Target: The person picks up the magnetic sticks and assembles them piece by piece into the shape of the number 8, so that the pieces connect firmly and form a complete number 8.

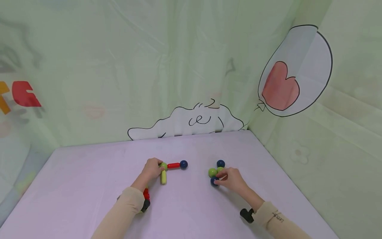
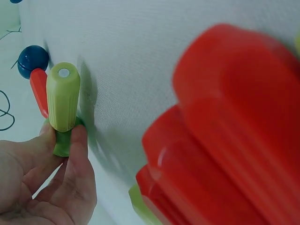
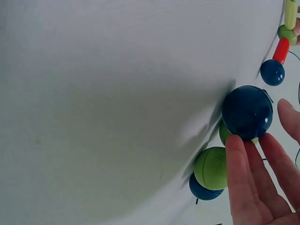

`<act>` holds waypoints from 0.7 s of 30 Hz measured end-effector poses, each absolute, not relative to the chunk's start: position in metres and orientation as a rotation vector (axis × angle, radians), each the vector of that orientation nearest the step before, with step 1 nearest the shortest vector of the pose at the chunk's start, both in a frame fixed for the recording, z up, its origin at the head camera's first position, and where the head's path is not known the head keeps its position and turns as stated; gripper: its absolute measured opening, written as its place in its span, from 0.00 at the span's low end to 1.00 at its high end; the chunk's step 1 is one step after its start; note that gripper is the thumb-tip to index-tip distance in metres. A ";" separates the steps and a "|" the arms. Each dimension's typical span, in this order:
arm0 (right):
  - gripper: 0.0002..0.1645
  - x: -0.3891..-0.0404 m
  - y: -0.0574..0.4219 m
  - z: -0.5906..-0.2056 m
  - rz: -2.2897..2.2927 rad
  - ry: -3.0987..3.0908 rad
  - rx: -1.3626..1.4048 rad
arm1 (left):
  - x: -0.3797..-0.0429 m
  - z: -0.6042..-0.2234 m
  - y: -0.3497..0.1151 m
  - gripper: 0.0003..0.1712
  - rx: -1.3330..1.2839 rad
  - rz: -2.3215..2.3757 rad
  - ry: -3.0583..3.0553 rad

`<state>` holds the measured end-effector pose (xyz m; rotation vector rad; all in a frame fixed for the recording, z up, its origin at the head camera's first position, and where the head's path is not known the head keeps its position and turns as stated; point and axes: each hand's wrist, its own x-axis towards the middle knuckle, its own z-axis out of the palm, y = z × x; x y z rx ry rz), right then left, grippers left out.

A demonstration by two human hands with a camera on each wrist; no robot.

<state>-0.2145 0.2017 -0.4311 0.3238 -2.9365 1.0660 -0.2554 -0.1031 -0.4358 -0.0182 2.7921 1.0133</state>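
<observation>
My left hand [image 1: 151,168] pinches a green ball [image 1: 163,166] between thumb and fingers. From that ball a red stick [image 1: 173,165] runs right to a dark blue ball [image 1: 183,164], and a yellow-green stick [image 2: 63,96] with a metal dot on its end also joins it. At the right, my right hand [image 1: 234,179] reaches to a dark blue ball [image 3: 247,112]; its fingertips touch the ball's side, while the thumb stands a little apart in the right wrist view. Beside it lie two green balls [image 1: 212,172] and another dark blue ball [image 1: 221,163].
Several red sticks [image 2: 225,126] lie close to the left wrist, partly hidden by the sleeve in the head view. The pale table [image 1: 191,205] meets a green curtain [image 1: 119,83] at the back. Dark wrist mounts [image 1: 247,215] hang under the sleeves.
</observation>
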 end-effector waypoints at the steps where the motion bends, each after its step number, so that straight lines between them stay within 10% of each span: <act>1: 0.10 -0.215 0.202 -0.432 1.064 -2.939 0.320 | -0.255 -0.436 -0.103 0.19 -0.024 1.016 2.788; 21: 0.10 -0.211 0.176 -0.436 1.181 -3.001 0.248 | -0.256 -0.434 -0.103 0.22 -0.075 1.028 2.727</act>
